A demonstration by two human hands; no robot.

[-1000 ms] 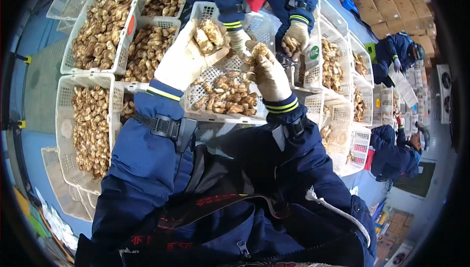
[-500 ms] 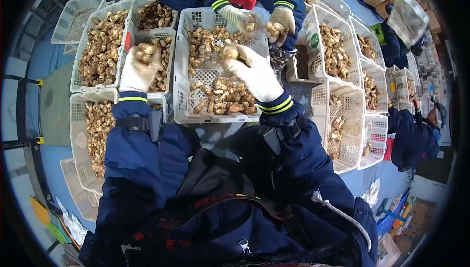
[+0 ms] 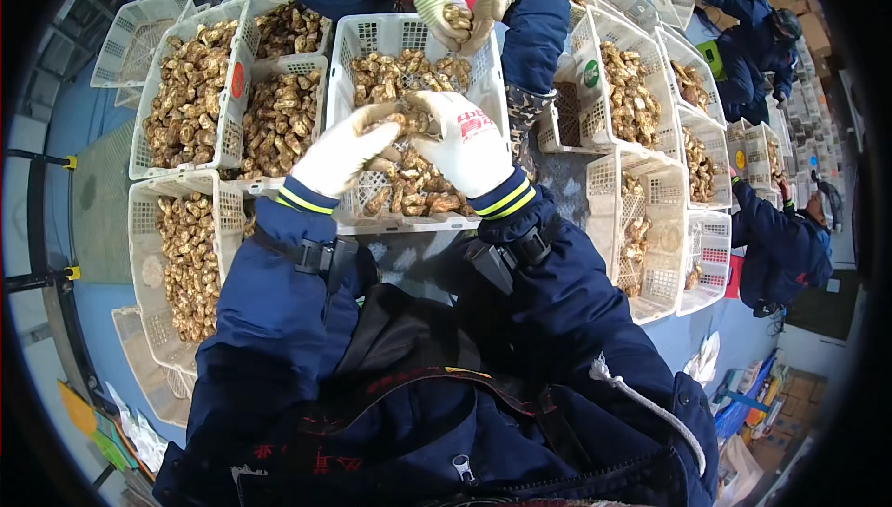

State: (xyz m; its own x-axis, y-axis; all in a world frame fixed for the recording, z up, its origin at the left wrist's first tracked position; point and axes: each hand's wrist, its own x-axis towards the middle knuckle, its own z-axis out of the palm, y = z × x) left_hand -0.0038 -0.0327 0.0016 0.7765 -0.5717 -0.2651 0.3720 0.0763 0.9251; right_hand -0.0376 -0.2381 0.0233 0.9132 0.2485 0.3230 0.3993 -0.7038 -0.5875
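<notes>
Your left hand (image 3: 342, 149) and right hand (image 3: 465, 144), both white-gloved, were curled together, pinching a brown mushroom (image 3: 401, 123) between them over the centre white basket (image 3: 348, 42). It looked light, soft and easily bruised; you'd best grip the stem gently. Full baskets (image 3: 144, 149) crowded the blue floor (image 3: 88, 117). A co-worker's gloved hands (image 3: 460, 10) worked opposite.
</notes>
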